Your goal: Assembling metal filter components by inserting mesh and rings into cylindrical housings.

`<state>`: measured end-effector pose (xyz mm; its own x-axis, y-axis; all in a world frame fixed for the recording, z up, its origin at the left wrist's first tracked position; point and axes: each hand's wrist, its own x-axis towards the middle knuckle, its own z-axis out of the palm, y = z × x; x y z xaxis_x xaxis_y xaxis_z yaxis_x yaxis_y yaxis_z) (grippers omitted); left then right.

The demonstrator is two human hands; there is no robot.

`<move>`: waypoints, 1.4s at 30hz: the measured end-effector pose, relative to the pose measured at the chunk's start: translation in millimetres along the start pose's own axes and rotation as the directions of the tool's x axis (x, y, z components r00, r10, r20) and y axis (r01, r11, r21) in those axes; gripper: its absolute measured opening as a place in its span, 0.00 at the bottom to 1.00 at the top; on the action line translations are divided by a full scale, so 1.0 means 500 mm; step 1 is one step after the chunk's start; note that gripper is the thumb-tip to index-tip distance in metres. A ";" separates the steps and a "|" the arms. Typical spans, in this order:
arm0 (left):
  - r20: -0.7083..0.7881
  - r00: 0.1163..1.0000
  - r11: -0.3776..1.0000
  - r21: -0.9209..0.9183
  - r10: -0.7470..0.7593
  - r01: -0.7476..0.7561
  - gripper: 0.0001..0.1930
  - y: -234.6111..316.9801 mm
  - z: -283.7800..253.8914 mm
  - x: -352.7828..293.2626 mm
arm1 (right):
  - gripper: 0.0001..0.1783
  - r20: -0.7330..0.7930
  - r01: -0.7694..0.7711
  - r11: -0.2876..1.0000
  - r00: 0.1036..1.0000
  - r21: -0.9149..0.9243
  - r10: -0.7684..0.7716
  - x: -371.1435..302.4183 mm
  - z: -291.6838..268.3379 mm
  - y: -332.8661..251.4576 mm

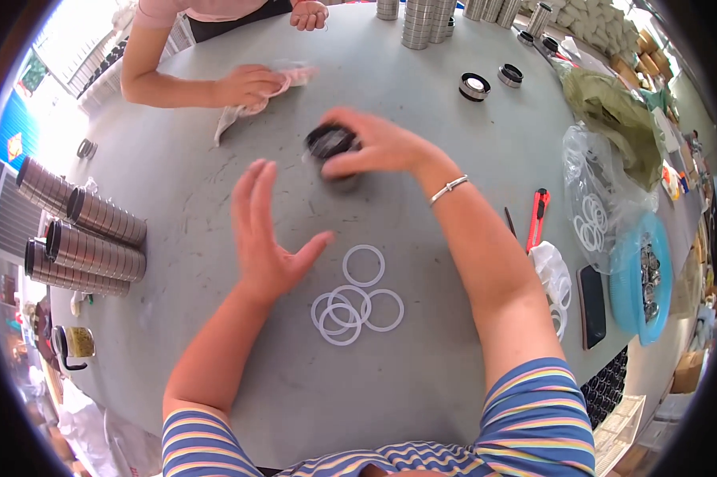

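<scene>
My right hand point(378, 147) is closed round a black and silver round metal part point(332, 141), held by its sides just above the grey table point(422, 374). Motion blurs the part, so its details do not show. To the left, my left hand point(267, 230) is raised with fingers spread and nothing in it. Several flat, translucent white rings lie in front of me; one ring point(364, 246) sits apart at the top, and the others partly overlap below it.
Across the table a co-worker's hand point(255, 83) presses a cloth point(233, 118). Stacked metal rings point(96, 254) lie left; two round parts point(474, 87) stand far right. A red utility knife point(538, 216), phone point(591, 306), plastic bag point(585, 171) and blue basket point(662, 294) line the right edge.
</scene>
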<state>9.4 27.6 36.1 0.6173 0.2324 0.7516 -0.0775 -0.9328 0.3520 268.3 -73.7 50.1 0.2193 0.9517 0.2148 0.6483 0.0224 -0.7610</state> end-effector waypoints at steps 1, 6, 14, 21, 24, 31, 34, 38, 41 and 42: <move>0.023 1.000 1.000 -0.011 -0.003 0.004 0.47 -0.007 -0.004 0.001 | 0.35 0.194 -0.092 0.983 0.979 0.157 0.061 0.014 0.000 -0.025; 0.337 0.939 0.961 -0.234 -0.061 0.146 0.48 -0.010 -0.006 -0.008 | 0.35 -0.626 -0.212 0.976 0.768 -0.054 0.132 0.020 -0.132 0.106; 0.236 0.971 0.948 -0.315 0.025 0.052 0.43 -0.019 -0.001 -0.006 | 0.41 -0.801 -0.487 0.857 0.573 -0.165 0.171 -0.057 -0.229 0.314; 0.269 0.962 0.951 -0.281 -0.046 0.125 0.43 -0.018 -0.002 -0.009 | 0.46 -0.564 0.368 0.914 0.724 -0.171 -0.397 0.040 -0.104 -0.066; 0.252 0.967 0.955 -0.272 -0.045 0.116 0.43 -0.022 -0.007 -0.012 | 0.46 -0.445 0.538 0.826 0.706 -0.169 -0.551 0.047 -0.048 -0.164; 0.296 0.955 0.940 -0.323 -0.014 0.114 0.46 -0.022 -0.005 -0.010 | 0.44 -0.381 0.677 0.715 0.622 -0.177 -0.684 0.024 -0.024 -0.242; 0.319 0.948 0.911 -0.386 -0.015 0.144 0.49 -0.024 -0.004 -0.011 | 0.46 -0.330 0.681 0.691 0.611 -0.244 -0.719 0.012 -0.027 -0.259; 0.359 0.933 0.902 -0.388 -0.039 0.188 0.50 -0.020 -0.005 -0.014 | 0.55 -0.375 0.635 0.771 0.728 0.053 -0.574 -0.034 -0.020 -0.314; 0.349 0.936 0.874 -0.442 -0.041 0.203 0.50 -0.033 0.000 -0.022 | 0.66 -0.106 0.235 0.544 0.960 0.805 -0.258 -0.059 -0.004 -0.356; 0.355 0.934 0.872 -0.446 -0.034 0.201 0.50 -0.034 0.001 -0.022 | 0.67 -0.040 0.170 0.484 0.963 0.858 -0.268 -0.067 0.000 -0.362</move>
<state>4.3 40.7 21.7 0.8571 0.1508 0.4927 -0.2928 -0.6443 0.7065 143.6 -109.4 180.8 0.0663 0.8979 0.4352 -0.2743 0.4358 -0.8573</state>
